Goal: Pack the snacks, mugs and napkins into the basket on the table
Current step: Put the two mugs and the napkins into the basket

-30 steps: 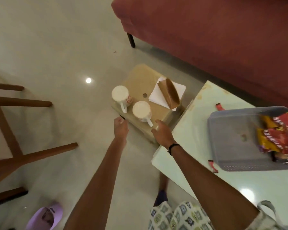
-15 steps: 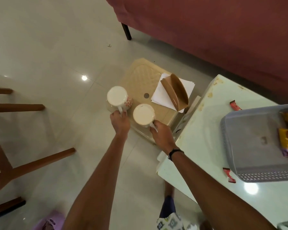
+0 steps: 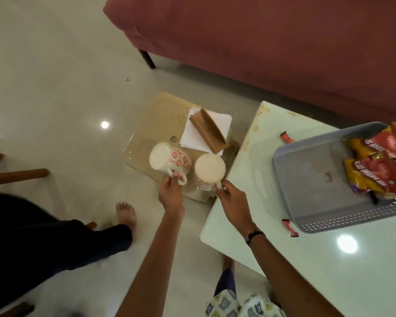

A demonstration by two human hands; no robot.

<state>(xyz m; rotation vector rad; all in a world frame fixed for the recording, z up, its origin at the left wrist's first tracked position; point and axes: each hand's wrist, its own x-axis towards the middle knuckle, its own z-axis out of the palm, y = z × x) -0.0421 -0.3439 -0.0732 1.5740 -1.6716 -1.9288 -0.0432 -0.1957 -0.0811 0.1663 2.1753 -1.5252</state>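
Note:
Two white mugs with red flower prints are over the beige stool (image 3: pixel 151 124). My left hand (image 3: pixel 170 193) grips the handle of the left mug (image 3: pixel 167 160), which is tilted and lifted. My right hand (image 3: pixel 232 200) holds the handle of the right mug (image 3: pixel 209 169), seen from above. Behind them, white napkins (image 3: pixel 193 133) lie on the stool under a brown holder (image 3: pixel 209 130). The grey basket (image 3: pixel 306 179) stands on the pale table (image 3: pixel 272 248) to the right, with red and yellow snack packets (image 3: pixel 377 170) at its far end.
Two small red sachets (image 3: pixel 287 137) (image 3: pixel 289 227) lie on the table beside the basket. A maroon sofa (image 3: pixel 261 42) fills the back. Another person's dark-trousered leg and bare foot (image 3: pixel 125 212) stand at the left. Wooden chair rails (image 3: pixel 16 173) are at the left edge.
Both hands closed on the mug handles and raised the mugs off the stool; the left mug now tilts. Another person's leg came into view on the left.

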